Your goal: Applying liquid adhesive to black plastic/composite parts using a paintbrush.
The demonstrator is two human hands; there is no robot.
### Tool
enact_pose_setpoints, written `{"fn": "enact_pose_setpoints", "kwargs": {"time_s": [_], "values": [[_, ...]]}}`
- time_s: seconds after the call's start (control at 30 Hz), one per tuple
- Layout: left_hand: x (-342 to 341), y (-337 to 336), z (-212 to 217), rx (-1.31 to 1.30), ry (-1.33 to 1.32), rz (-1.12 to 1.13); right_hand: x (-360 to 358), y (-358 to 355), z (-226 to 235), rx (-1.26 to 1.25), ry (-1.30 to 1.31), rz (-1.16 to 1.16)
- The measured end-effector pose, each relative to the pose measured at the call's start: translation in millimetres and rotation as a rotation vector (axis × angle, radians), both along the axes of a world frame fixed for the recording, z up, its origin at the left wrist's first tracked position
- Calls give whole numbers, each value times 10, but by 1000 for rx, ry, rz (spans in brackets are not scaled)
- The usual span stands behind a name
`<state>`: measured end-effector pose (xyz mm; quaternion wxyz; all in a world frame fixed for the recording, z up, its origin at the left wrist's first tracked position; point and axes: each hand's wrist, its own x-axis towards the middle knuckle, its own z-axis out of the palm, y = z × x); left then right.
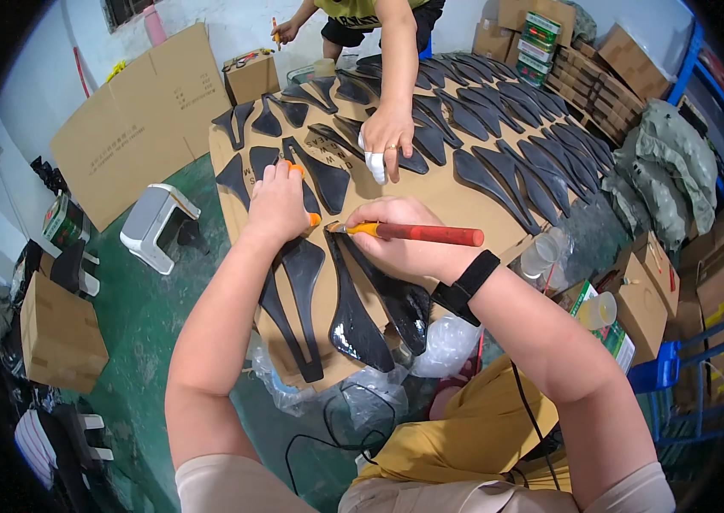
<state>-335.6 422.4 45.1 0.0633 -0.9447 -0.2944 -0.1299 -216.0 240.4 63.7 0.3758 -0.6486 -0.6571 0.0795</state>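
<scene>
My right hand (400,235) grips a brush (430,233) with a red handle and a yellow front part. Its tip meets the narrow upper end of a V-shaped black piece (360,321), whose broad lower lobes shine as if wet. Just left of that end, my left hand (280,201) rests over other black pieces, thumb and fingers apart. Orange covers sit on its thumb and one finger. A duller forked black piece (298,295) lies below my left hand. Many similar leaf-shaped pieces (490,184) cover the cardboard-topped table (430,188).
Across the table, a co-worker's hand (389,141) with white-wrapped fingers reaches over the pieces. Crumpled clear plastic (447,346) hangs at the near edge. Clear cups (541,254) and an open carton (644,291) stand right. A grey-white stool (156,227) is left.
</scene>
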Motion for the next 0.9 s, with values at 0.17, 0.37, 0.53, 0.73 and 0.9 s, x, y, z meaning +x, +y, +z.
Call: {"fn": "enact_pose_setpoints", "kwargs": {"time_s": [0.17, 0.37, 0.53, 0.73, 0.9], "values": [[5, 16, -3, 33, -4, -2, 23, -2, -7, -21, 21, 8], [21, 28, 47, -52, 1, 5, 48, -39, 28, -38, 51, 0], [18, 4, 49, -59, -2, 26, 50, -52, 15, -31, 35, -4], [37, 123, 4, -6, -44, 12, 48, -66, 45, -57, 60, -14], [25, 142, 12, -36, -82, 0, 62, -79, 32, -61, 64, -24]]}}
